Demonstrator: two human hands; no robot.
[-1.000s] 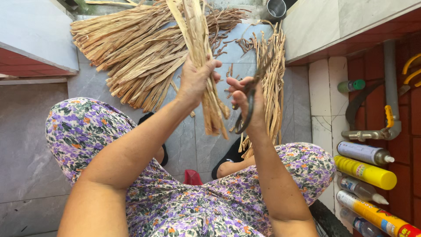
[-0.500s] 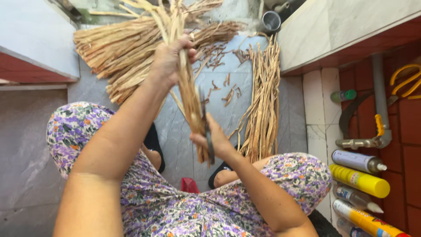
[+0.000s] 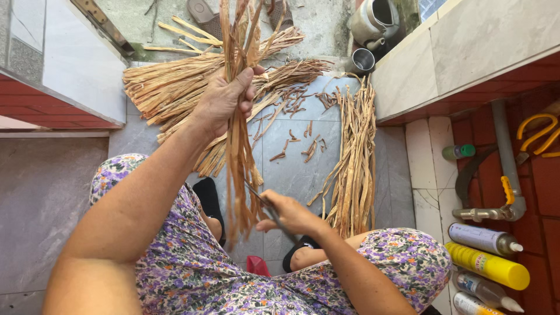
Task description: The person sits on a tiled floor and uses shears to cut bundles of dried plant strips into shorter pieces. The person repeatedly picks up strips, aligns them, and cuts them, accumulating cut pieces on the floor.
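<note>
While the left hand (image 3: 224, 102) clamps its fingers tight around a bundle of dried strips (image 3: 239, 134), holding it upright above the lap, the right hand (image 3: 289, 213) closes around the handle of a thin knife (image 3: 259, 198) whose blade meets the bundle's hanging lower end. The blade sits close to the knees in the flowered dress (image 3: 233, 274), so a slip off the brittle fibres could likely carry the edge toward the leg or the gripping hand. A loose hold might also let strips slide out of the bundle and scatter.

Beyond the bundle, a big heap of strips (image 3: 175, 87) lies fanned on the grey tiled floor (image 3: 303, 169), and to the bundle's right a second, straighter pile (image 3: 353, 169) stretches along the floor, with short offcuts (image 3: 297, 137) between. Farther right of the bundle, spray cans (image 3: 487, 262) lie under a pipe (image 3: 504, 151), below a tiled ledge (image 3: 466, 52). A metal kettle (image 3: 373, 23) and cup (image 3: 363, 59) stand at the floor's far edge.
</note>
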